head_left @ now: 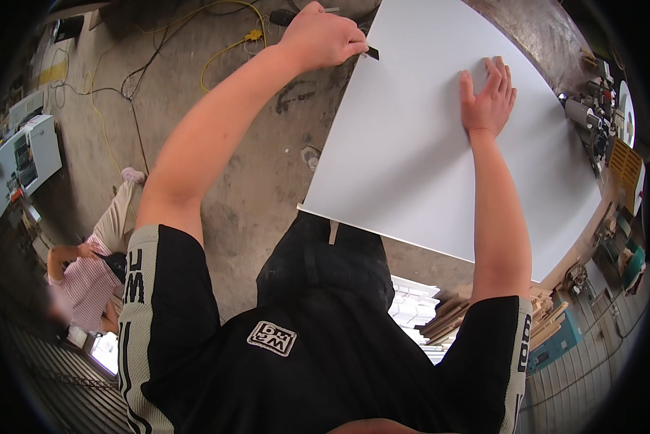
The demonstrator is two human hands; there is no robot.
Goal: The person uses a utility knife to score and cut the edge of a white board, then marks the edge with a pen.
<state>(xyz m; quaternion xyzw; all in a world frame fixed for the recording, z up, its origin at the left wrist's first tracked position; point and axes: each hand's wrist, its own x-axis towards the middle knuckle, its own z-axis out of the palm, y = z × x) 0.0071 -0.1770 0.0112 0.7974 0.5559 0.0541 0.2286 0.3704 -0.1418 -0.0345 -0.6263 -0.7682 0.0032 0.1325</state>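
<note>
Pinched tight, my left hand (pixel 325 37) holds a small dark flat piece (pixel 373 53) at the left edge of the white panel (pixel 404 137). I have my right hand (pixel 488 100) flat on the panel, fingers spread, gripping nothing; wooden strips (pixel 444 318) show past its near edge.

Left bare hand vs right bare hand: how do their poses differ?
The left bare hand is curled, fingers closed; the right bare hand lies open, fingers spread. The left holds a small thin black piece at the edge of the large flat white panel; the right rests on its face. Both are ungloved.
</note>
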